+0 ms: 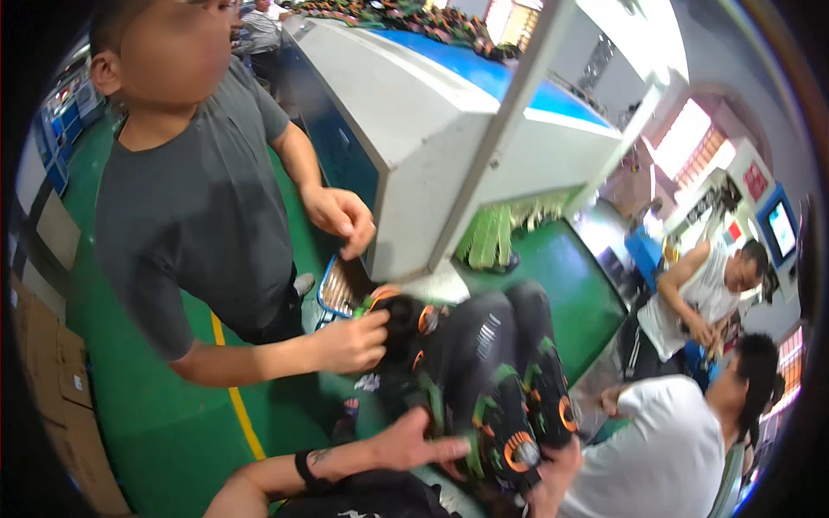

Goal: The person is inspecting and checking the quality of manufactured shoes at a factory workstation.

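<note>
Several black knitted pieces with green and orange patterns (509, 423) lie over my dark-trousered legs (488, 332); they look like shoe uppers, though blur hides their exact kind. My left hand (410, 445), below a black wristband, is beside their left edge, its thumb stretched out and fingers apart. At their near right end, my right hand (557, 475) has its fingers curled round the edge of one piece. A standing co-worker's hand (350, 345) grips a similar black and orange piece (401, 324) to the left of my knees.
A big white machine (423, 112) with a blue belt (423, 52) and a pile of similar pieces stands ahead. A basket (341, 285) sits near its corner. On the right are a person in a white shirt (648, 449) and another standing. Cardboard boxes (60, 371) line the left.
</note>
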`<state>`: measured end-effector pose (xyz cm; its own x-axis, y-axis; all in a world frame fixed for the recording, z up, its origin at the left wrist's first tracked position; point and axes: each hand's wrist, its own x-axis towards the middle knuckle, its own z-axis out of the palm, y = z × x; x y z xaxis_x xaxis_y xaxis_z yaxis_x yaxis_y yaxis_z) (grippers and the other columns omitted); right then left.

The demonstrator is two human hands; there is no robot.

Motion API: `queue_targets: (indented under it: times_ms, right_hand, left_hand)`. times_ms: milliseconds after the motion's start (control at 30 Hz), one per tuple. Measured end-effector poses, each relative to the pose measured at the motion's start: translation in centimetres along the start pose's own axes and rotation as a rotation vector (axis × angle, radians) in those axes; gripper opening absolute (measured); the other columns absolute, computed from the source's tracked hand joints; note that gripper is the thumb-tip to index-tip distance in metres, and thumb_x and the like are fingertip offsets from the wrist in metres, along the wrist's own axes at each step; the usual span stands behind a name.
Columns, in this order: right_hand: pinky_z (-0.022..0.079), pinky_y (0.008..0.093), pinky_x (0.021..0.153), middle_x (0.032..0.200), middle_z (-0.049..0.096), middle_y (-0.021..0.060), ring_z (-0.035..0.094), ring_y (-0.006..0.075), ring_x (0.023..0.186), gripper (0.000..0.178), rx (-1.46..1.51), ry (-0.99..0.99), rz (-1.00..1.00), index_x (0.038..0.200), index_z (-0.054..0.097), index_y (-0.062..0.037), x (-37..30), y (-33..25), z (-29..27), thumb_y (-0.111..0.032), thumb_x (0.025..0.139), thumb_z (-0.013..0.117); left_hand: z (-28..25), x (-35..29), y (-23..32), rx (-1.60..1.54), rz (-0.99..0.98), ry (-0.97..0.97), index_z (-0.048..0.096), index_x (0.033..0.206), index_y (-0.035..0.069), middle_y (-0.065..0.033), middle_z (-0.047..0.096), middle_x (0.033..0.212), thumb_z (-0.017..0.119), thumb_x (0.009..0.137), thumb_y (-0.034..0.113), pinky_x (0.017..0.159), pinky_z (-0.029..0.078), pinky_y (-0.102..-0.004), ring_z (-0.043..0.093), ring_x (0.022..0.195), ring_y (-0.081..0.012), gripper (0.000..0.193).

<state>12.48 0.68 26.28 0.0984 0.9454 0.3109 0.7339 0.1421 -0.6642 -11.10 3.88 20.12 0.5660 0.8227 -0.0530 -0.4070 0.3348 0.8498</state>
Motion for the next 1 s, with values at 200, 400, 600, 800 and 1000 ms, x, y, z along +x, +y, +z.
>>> queue_targets:
  times_ms: [200,400,600,800,1000]
  right_hand:
    - [0.049,0.0362,0.084,0.1,0.067,0.0159,0.064,0.0282,0.096,0.029,-0.006,0.037,-0.105,0.085,0.074,-0.0002,-2.6,-1.1,0.8,-0.017,0.063,0.082]
    - [0.05,0.038,0.088,0.122,0.059,0.018,0.063,0.0326,0.103,0.027,-0.031,0.029,-0.161,0.086,0.074,-0.0054,-2.9,-3.0,0.5,-0.012,0.061,0.081]
    - [0.047,0.0357,0.091,0.119,0.06,0.0205,0.061,0.0334,0.105,0.025,0.052,0.025,-0.166,0.085,0.073,0.0,-2.5,-3.2,0.4,-0.008,0.062,0.08]
    - [0.047,0.0338,0.091,0.117,0.062,0.0219,0.062,0.0326,0.105,0.023,0.063,0.084,-0.153,0.085,0.073,0.0028,-3.2,-5.0,-0.6,-0.006,0.064,0.077]
    - [0.048,0.0363,0.094,0.132,0.053,0.0237,0.058,0.0347,0.113,0.024,-0.052,0.073,-0.234,0.085,0.076,-0.0059,-2.6,-6.9,-1.5,-0.01,0.061,0.079]
  left_hand:
    - [1.4,-1.4,-4.0,-0.188,0.383,0.302,0.049,0.131,-0.001,-0.0086,0.06,0.121,0.063,0.088,0.022,0.098,0.046,-0.0355,0.059,0.109,-0.0195,0.051]
    - [-0.8,-1.1,-4.6,-0.575,0.165,-0.008,0.05,0.132,0.002,-0.0111,0.06,0.125,0.069,0.08,0.027,0.1,0.048,-0.0393,0.06,0.111,-0.0234,0.06]
    - [-1.0,-1.3,-4.8,-0.62,0.155,-0.04,0.051,0.131,0.001,-0.0115,0.062,0.123,0.07,0.08,0.028,0.099,0.048,-0.04,0.061,0.11,-0.0244,0.061]
    - [0.1,-1.6,-3.9,-0.748,0.145,-0.136,0.048,0.134,0.0,-0.0147,0.059,0.128,0.068,0.082,0.031,0.105,0.042,-0.0438,0.058,0.118,-0.027,0.063]
    - [-0.3,-1.4,-2.7,-0.728,0.215,-0.086,0.051,0.131,-0.002,-0.0165,0.059,0.127,0.068,0.081,0.036,0.104,0.043,-0.0444,0.059,0.114,-0.0287,0.065]
